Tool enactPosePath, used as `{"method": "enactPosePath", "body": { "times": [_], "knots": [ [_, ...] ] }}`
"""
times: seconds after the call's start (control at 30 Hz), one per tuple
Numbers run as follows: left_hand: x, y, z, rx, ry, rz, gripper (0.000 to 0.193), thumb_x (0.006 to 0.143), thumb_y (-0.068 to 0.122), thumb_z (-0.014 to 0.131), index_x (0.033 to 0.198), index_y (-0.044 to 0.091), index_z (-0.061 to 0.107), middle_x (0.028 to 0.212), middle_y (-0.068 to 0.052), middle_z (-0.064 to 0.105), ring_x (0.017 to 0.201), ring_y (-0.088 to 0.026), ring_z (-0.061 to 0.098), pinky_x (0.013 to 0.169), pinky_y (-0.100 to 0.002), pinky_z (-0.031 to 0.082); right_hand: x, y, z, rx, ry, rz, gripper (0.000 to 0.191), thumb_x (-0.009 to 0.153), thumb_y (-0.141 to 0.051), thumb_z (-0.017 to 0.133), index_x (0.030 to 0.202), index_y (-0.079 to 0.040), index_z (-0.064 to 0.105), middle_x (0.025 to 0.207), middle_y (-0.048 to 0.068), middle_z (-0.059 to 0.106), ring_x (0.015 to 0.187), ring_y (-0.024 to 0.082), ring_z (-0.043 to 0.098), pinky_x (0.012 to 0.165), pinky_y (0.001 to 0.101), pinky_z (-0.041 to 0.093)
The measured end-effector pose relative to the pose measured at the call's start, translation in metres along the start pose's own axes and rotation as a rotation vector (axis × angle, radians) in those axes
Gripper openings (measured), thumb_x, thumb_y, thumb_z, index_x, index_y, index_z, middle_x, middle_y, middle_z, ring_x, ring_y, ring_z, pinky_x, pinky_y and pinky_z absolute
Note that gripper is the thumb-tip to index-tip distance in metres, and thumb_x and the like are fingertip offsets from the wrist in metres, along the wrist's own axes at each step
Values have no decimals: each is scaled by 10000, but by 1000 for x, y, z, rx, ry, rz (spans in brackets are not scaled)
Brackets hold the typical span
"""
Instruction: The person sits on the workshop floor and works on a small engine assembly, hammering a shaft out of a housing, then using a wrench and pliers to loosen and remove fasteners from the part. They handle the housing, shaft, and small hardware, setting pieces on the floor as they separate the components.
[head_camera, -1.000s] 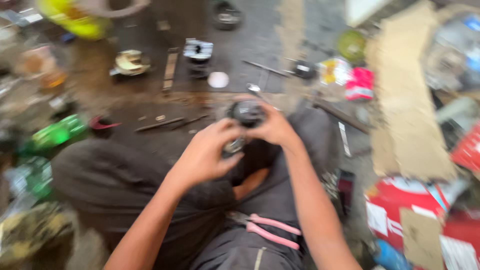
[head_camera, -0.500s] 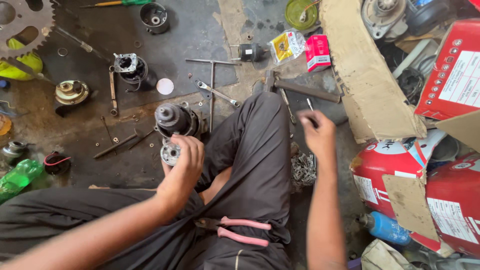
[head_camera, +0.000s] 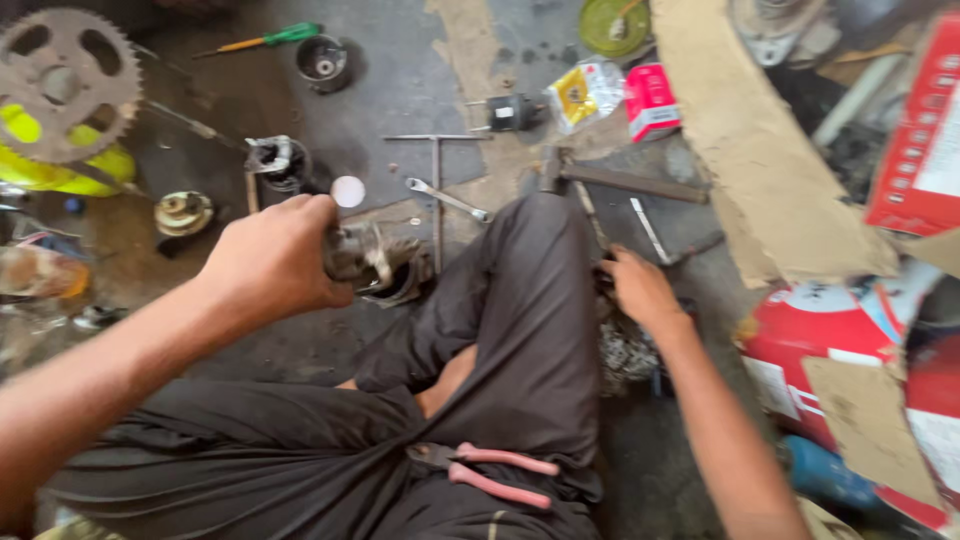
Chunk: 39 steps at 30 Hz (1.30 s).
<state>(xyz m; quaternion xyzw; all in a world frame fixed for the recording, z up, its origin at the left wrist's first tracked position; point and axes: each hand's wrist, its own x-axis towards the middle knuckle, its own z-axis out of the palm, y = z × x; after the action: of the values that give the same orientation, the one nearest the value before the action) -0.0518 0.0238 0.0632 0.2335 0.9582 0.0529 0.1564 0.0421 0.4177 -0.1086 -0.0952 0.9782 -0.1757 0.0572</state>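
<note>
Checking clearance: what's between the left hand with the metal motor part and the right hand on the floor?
In the head view, the person's raised knee in dark trousers lies between the left hand gripping the metal motor part and the right hand.

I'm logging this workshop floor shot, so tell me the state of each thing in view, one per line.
Left hand: closed around a grimy metal motor part, held above the floor.
Right hand: down on the floor beside the knee; what it touches is unclear.
Pink-handled pliers: lying on the lap, untouched.
Wrench: flat on the floor.
Green-handled screwdriver: flat on the floor.
Sprocket: resting on a yellow object.
</note>
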Motion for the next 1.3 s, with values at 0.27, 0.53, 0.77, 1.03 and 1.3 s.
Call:
{"method": "enactPosePath", "body": {
  "times": [0.27,0.53,0.77,1.03,1.3],
  "knots": [
    [-20,-16,56,-339,183,-102,595,574,308,876,1039,55,604,1017,-164,669,984,-384,662,795,-483,532,29,-5,10,-149,-331,2,415,819,-30,574,1210,-90,700,1297,178,651,1155,398,649,979,478,528],
    [-25,-19,71,-409,307,-71,746,613,353,882,1204,76,521,1106,-148,605,941,-367,669,752,-464,549,25,-24,2,-66,-292,148,519,772,-159,720,1283,-101,647,1117,217,699,1035,447,652,874,505,529],
    [-23,-20,82,-395,424,32,596,597,344,882,1096,116,647,1043,-99,620,942,-320,684,767,-445,550,-7,-56,-48,358,326,453,218,985,-76,637,1196,-42,683,893,129,714,725,183,676,706,366,546],
    [-26,-30,86,-441,365,1,581,597,375,872,1085,144,658,1014,-87,660,948,-329,689,771,-463,548,-13,-228,-39,571,303,115,240,944,-97,688,1171,-56,754,762,93,721,673,119,656,635,294,528],
    [-28,-40,94,-433,391,-13,561,611,404,870,1082,172,671,1031,-85,692,959,-341,694,799,-465,557,3,-289,-65,462,252,-207,221,949,-57,582,1128,-5,701,981,195,734,850,347,709,756,383,549]
  ]
}}
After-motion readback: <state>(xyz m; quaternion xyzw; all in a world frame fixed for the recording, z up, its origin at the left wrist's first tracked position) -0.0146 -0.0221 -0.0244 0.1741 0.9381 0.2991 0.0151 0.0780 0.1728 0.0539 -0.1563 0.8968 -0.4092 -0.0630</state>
